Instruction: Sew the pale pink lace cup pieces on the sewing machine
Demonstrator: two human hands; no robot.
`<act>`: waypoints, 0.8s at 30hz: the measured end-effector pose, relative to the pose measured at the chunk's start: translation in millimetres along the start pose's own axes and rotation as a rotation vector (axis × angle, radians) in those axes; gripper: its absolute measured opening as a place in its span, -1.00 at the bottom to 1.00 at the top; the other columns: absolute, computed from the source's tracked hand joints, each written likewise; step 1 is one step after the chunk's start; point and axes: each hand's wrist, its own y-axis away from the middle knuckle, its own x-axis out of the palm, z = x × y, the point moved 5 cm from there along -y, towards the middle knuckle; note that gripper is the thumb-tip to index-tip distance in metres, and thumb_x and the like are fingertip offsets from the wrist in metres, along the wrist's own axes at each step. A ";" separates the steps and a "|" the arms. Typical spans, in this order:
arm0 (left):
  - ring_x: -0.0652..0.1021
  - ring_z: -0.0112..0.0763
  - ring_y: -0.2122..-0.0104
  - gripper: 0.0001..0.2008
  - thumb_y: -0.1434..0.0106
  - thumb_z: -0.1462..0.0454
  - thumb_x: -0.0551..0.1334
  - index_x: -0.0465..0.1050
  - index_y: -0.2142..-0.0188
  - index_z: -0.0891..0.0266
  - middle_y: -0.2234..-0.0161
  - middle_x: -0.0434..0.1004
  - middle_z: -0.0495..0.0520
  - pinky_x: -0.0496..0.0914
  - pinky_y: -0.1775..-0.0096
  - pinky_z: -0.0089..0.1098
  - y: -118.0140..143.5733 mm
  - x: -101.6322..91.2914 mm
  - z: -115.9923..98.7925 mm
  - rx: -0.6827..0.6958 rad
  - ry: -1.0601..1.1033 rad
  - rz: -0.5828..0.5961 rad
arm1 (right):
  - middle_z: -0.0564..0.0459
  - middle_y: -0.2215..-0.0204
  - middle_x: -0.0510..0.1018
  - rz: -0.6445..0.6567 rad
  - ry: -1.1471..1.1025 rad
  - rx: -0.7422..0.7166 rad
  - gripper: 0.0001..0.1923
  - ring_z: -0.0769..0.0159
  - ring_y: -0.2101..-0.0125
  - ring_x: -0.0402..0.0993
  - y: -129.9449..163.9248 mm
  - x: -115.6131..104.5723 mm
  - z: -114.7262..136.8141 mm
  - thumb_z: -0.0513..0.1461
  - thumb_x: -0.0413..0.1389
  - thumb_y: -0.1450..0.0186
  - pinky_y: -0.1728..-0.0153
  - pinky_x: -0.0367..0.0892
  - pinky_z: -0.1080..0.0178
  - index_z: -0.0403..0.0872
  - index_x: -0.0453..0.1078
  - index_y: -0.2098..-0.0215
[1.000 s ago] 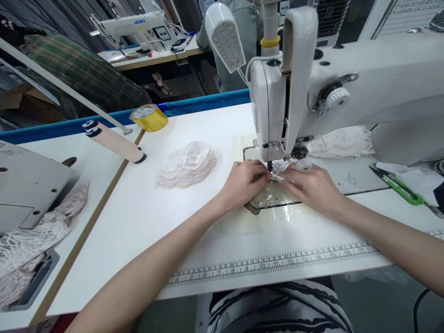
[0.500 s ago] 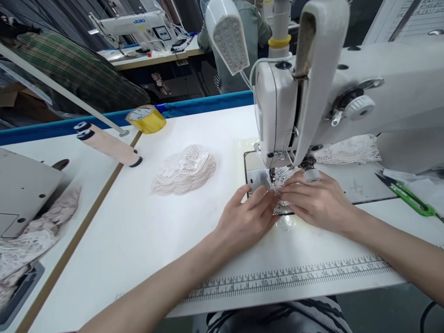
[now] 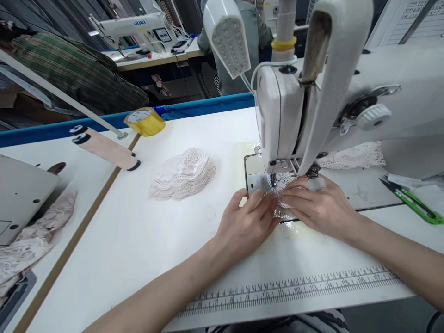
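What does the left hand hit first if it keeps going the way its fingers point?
Likely the lace piece at its fingertips, which the left hand already touches; just beyond sit the right hand and the sewing machine foot. Depth is unclear.

A yellow roll of tape (image 3: 144, 122) sits upper left; below it lies a pink thread cone (image 3: 104, 148), green-handled snips (image 3: 412, 203) at far right, a stack of white lace pieces (image 3: 183, 174) mid-frame

Sewing machine (image 3: 347, 92) at upper right: smooth, glossy white painted housing. Needle plate (image 3: 255, 178): bare polished metal. Lace piece (image 3: 285, 182) and lace stack (image 3: 183, 173): openwork cloth, matt. Tabletop (image 3: 138, 240): smooth white laminate. Tape roll (image 3: 144, 121): glossy yellow plastic.
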 end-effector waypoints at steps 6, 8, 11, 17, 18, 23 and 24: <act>0.49 -0.33 0.13 -0.80 -0.33 0.24 0.16 0.49 0.12 0.25 0.10 0.56 0.08 0.21 0.11 -0.23 -2.9 4.5 5.4 -0.030 -0.004 0.008 | 0.10 0.33 0.63 -0.027 0.095 0.006 -0.78 0.30 0.31 0.49 2.1 3.9 -3.6 -0.39 0.02 -0.31 0.05 0.22 0.14 -0.09 0.49 0.22; 0.50 -0.31 0.13 -0.80 -0.32 0.24 0.17 0.49 0.12 0.25 0.11 0.56 0.08 0.21 0.11 -0.22 -3.2 4.8 6.0 -0.040 0.002 0.009 | 0.06 0.33 0.63 -0.007 0.110 0.012 -0.79 0.27 0.30 0.49 3.3 5.1 -3.5 -0.34 0.02 -0.33 0.05 0.23 0.11 -0.11 0.48 0.18; 0.50 -0.29 0.12 -0.81 -0.30 0.25 0.19 0.50 0.14 0.23 0.13 0.57 0.05 0.21 0.11 -0.21 -2.7 3.6 5.7 -0.048 0.007 -0.003 | 0.03 0.28 0.62 0.025 0.113 0.010 -0.76 0.23 0.27 0.49 4.5 6.0 -1.5 -0.25 0.01 -0.36 0.05 0.24 0.08 -0.12 0.46 0.09; 0.49 -0.26 0.10 -0.83 -0.30 0.27 0.19 0.51 0.16 0.22 0.14 0.58 0.04 0.20 0.12 -0.20 -0.6 2.6 6.6 -0.069 0.026 -0.008 | 0.02 0.24 0.61 0.043 0.151 -0.010 -0.77 0.23 0.24 0.49 4.8 5.9 1.7 -0.23 0.01 -0.38 0.04 0.26 0.08 -0.11 0.48 0.13; 0.49 -0.26 0.10 -0.83 -0.30 0.27 0.19 0.51 0.15 0.21 0.14 0.58 0.04 0.20 0.13 -0.20 -0.5 2.8 7.0 -0.074 0.033 -0.005 | 0.01 0.24 0.62 0.042 0.149 -0.010 -0.77 0.22 0.23 0.50 4.8 5.9 1.5 -0.23 0.01 -0.38 0.05 0.27 0.07 -0.11 0.49 0.13; 0.49 -0.27 0.11 -0.82 -0.30 0.27 0.19 0.51 0.15 0.21 0.14 0.58 0.03 0.20 0.13 -0.20 -1.1 3.8 9.0 -0.083 0.038 -0.014 | 0.02 0.24 0.61 0.030 0.163 -0.005 -0.78 0.24 0.24 0.50 5.4 6.4 -0.1 -0.23 0.02 -0.38 0.03 0.27 0.07 -0.10 0.49 0.15; 0.49 -0.28 0.11 -0.82 -0.30 0.26 0.19 0.51 0.15 0.21 0.13 0.58 0.02 0.20 0.13 -0.21 -1.4 4.1 9.4 -0.084 0.035 -0.019 | 0.04 0.23 0.61 0.031 0.171 -0.003 -0.78 0.25 0.24 0.50 5.4 6.8 -0.3 -0.23 0.02 -0.38 0.02 0.26 0.08 -0.09 0.49 0.15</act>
